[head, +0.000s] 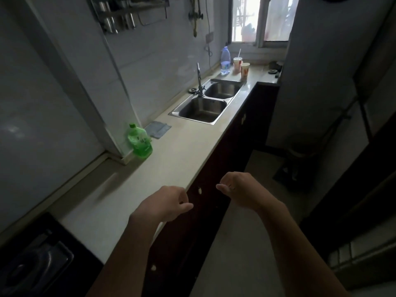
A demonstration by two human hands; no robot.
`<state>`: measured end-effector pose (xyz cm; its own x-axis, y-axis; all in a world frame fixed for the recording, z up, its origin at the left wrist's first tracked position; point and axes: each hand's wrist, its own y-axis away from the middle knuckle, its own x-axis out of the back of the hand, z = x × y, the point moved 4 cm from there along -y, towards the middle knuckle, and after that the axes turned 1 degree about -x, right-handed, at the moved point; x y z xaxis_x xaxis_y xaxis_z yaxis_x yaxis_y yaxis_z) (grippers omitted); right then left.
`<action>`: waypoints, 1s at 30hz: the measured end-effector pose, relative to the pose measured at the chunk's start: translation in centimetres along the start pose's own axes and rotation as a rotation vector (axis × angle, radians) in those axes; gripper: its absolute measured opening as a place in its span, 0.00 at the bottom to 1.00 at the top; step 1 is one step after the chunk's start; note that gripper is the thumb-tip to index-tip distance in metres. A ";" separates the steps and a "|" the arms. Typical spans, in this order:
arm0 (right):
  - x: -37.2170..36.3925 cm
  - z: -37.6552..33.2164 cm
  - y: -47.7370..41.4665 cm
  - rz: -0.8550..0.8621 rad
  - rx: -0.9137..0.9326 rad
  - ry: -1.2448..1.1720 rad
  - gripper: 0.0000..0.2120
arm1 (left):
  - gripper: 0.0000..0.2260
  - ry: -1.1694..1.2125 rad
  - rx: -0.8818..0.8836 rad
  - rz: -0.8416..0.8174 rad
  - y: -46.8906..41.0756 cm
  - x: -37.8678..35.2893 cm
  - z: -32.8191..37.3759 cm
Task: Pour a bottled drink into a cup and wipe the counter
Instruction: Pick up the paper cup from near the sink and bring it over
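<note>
A clear blue-capped water bottle (225,61) stands at the far end of the pale counter (182,151), under the window. Beside it are a paper cup with a straw (237,64) and a second paper cup (245,70). A folded grey-blue cloth (158,129) lies on the counter near the wall, left of the sink. My left hand (167,202) hangs over the counter's front edge with loosely curled fingers, holding nothing. My right hand (237,189) hovers past the edge over the cabinets, also loosely curled and empty. Both hands are far from the bottle and cups.
A green bottle (140,142) stands against the wall corner. A steel double sink (205,101) with a tap (199,82) sits mid-counter. A dark stove (36,260) is at the near left. Dark cabinets run below the counter; a narrow floor aisle lies to the right.
</note>
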<state>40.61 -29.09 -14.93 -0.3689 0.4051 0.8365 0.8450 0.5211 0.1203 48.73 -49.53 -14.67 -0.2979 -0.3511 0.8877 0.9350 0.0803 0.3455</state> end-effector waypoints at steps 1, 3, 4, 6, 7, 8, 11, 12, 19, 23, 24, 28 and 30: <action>0.4 0.6 -0.9 0.005 0.012 -0.011 0.15 | 0.10 -0.005 0.004 -0.018 -0.8 -0.1 0.6; 0.7 1.5 -2.8 0.006 0.039 -0.024 0.14 | 0.11 -0.013 0.012 -0.035 -2.6 0.1 1.3; 0.8 1.9 -3.8 0.000 0.046 -0.032 0.14 | 0.12 -0.017 0.014 -0.028 -3.6 0.4 1.5; 0.9 2.9 -5.8 -0.006 0.045 -0.045 0.15 | 0.12 -0.002 0.018 -0.014 -5.9 1.2 1.5; 1.0 3.5 -6.9 -0.004 0.041 -0.044 0.15 | 0.12 0.015 0.019 -0.016 -7.3 1.5 1.4; 1.3 4.1 -8.0 -0.002 0.032 -0.032 0.15 | 0.12 0.027 0.020 -0.018 -8.9 1.7 1.4; 2.4 6.2 -11.6 -0.023 -0.024 0.029 0.18 | 0.11 -0.005 0.030 0.009 -14.5 2.5 1.7; 3.1 7.0 -12.7 -0.027 -0.047 0.053 0.18 | 0.11 -0.025 0.029 0.018 -16.5 2.9 2.1; 11.1 11.3 -20.1 0.086 -0.151 0.131 0.13 | 0.07 0.016 -0.162 -0.071 -29.7 7.8 7.2; 12.7 13.4 -23.4 0.091 -0.192 0.082 0.14 | 0.07 0.001 -0.234 -0.040 -35.6 9.4 9.5; 13.0 14.2 -24.2 0.081 -0.209 0.066 0.14 | 0.07 0.003 -0.241 -0.052 -36.9 9.2 10.1; 14.7 18.7 -27.6 0.080 -0.257 0.015 0.14 | 0.06 -0.041 -0.278 -0.110 -42.3 8.4 13.2; 16.0 21.3 -29.7 0.101 -0.251 0.005 0.14 | 0.06 -0.068 -0.287 -0.099 -45.2 8.8 15.1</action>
<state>1.36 -22.02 -16.50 -0.2768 0.4417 0.8534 0.9471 0.2757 0.1645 0.89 -42.19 -17.87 -0.3937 -0.2799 0.8756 0.9139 -0.2214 0.3401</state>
